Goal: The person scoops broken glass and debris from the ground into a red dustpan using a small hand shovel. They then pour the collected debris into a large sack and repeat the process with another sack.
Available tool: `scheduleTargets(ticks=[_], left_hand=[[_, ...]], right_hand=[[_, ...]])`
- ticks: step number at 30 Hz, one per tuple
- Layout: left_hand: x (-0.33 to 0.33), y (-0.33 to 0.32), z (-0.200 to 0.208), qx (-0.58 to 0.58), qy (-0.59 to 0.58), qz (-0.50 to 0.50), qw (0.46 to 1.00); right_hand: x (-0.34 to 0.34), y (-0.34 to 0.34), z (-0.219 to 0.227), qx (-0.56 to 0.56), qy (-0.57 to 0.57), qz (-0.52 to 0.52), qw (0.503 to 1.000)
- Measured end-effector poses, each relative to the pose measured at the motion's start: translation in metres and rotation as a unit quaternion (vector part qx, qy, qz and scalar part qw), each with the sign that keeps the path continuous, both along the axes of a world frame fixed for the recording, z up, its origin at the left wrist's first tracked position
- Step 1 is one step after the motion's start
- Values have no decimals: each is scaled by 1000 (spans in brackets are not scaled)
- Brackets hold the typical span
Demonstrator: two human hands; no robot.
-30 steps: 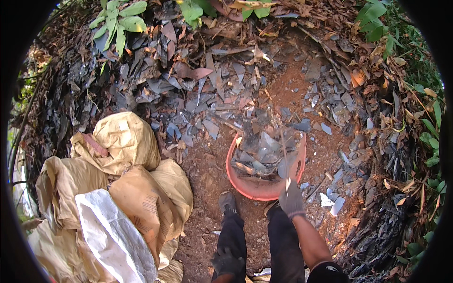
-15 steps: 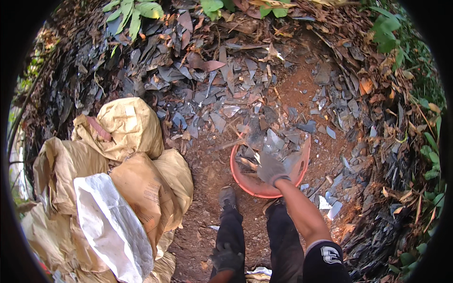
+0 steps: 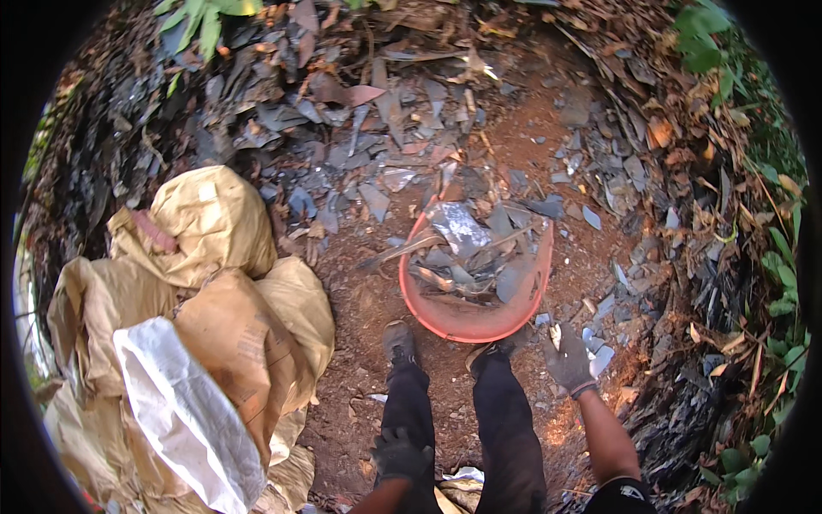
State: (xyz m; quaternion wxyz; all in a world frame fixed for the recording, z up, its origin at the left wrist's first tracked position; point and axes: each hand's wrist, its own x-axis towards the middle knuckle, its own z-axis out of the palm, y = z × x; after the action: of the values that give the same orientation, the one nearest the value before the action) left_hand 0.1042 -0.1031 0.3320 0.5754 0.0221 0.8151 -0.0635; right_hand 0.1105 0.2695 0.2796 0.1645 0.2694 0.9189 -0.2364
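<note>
My right hand (image 3: 568, 360), in a grey glove, is low over the rubble right of the basin, its fingers apart. A small pale bit shows between its thumb and fingers; whether it is held I cannot make out. My left hand (image 3: 401, 454), in a dark glove, lies open on my left leg, fingers spread. In front of my feet sits a red-orange basin (image 3: 476, 332), with a notched far side. Inside are dark flat shards (image 3: 511, 283), thin sticks and a whitish, speckled flat piece (image 3: 461, 228).
Bulging tan sacks (image 3: 210, 218) crowd the left, with an open white sack (image 3: 184, 411) in front. Broken dark slabs and dry leaves bank up behind the basin and along the right. Pale shards (image 3: 601, 360) lie near my right hand. Green plants (image 3: 783, 274) edge the right side.
My right hand has left the basin and moved right, to the ground beside it. The speckled piece now shows on the basin's load. My left hand stays on my leg; the view has shifted slightly.
</note>
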Motion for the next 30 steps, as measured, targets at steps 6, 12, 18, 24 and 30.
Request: scheduleTargets(ticks=[6,12,18,24,30], left_hand=[[-43,-37,-119,170,263,19,950],[-170,-41,-280,228,420,-57,877],[-274,14,-340,193,360,-141,902],[-269,8,-341,266,272,-163,910],[-167,68,-255,338,290,-18,895]], right_hand=[[98,-36,-68,29,42,-400,915],[216,-97,-101,-51,18,-501,864],[285,-154,-91,-72,-58,-517,851],[313,-200,-77,-127,-53,-654,744],[275,-214,-59,-100,-8,-670,735]])
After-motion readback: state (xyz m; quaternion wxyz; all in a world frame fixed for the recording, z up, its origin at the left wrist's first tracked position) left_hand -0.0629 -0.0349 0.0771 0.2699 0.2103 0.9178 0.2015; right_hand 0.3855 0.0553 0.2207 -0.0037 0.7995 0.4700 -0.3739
